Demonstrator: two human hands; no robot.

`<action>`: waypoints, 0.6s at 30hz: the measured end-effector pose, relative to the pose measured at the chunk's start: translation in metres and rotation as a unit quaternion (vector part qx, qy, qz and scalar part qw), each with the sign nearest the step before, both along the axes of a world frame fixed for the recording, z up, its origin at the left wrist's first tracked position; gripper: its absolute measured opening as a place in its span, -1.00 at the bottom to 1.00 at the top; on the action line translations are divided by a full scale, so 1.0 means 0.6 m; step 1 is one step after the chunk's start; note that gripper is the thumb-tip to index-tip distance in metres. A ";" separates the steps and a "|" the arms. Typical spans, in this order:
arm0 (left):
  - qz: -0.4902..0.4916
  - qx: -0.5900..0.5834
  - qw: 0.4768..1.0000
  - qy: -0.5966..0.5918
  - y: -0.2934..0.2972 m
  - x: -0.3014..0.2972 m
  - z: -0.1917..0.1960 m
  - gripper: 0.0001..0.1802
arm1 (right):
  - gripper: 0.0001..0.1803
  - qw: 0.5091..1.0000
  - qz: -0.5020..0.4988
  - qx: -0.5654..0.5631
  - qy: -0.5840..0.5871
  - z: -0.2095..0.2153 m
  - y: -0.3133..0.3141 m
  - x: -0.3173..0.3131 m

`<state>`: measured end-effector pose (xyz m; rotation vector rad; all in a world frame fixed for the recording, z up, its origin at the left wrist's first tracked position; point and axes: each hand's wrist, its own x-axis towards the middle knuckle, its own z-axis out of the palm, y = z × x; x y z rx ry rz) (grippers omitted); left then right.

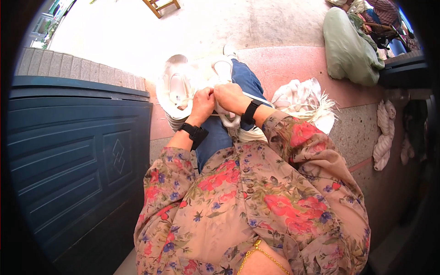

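Observation:
My left hand (pixel 202 106) and my right hand (pixel 230 98) meet over my lap, knuckle to knuckle, fingers closed in a pinch. What they pinch is hidden behind the fingers; white material lies right under them. Left of the hands is a stack of white shoe-like pieces (pixel 177 86) with oval openings, the top one showing a small label inside. Another white piece with an oval opening (pixel 223 68) lies just beyond my right hand. A white loop (pixel 230 121) shows below the hands, between my wrists.
A heap of white pieces with loose threads (pixel 300 98) lies to the right of my knees. Farther right stand a pale green sack (pixel 348 48) and a twisted white bundle (pixel 385 133). A blue panelled door (pixel 78 156) rises at left. A wooden stool (pixel 160 7) stands far ahead.

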<state>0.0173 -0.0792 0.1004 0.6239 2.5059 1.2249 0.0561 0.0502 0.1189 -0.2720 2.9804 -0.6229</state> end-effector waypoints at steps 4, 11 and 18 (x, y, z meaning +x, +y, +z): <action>-0.007 -0.064 0.991 0.117 0.002 0.000 -0.004 -0.80 | -0.85 0.997 0.001 -0.056 -0.057 0.008 0.011 0.009; -0.074 -0.039 0.966 0.246 0.006 0.011 0.030 -0.73 | -0.73 0.968 -0.026 -0.157 -0.195 0.065 0.104 0.089; -0.225 -0.020 0.972 0.072 0.042 0.015 0.089 -0.82 | -0.68 0.966 -0.088 -0.229 -0.077 0.023 0.092 0.082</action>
